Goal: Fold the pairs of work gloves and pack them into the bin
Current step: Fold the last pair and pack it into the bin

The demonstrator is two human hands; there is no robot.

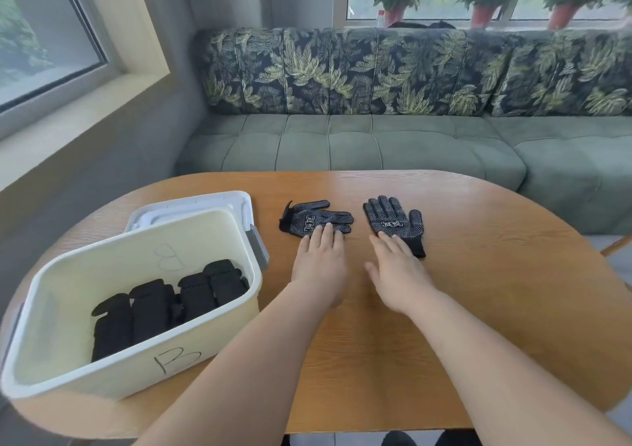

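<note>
Left glove [316, 218], right glove [393, 221] flat (dotted); folded pairs [154, 308] in bin [113, 380]

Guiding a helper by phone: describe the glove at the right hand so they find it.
On the wooden table, right of the white bin, lie two dotted gloves. It is the right glove, at the right hand; its fingers point at the sofa, while the left glove lies sideways.

Two bare forearms [239, 360], uncovered right down to the lower edge, left hand [319, 260] and right hand [398, 276] bare too, dark clothing or shoes [396, 440] glimpsed at the very bottom
</note>
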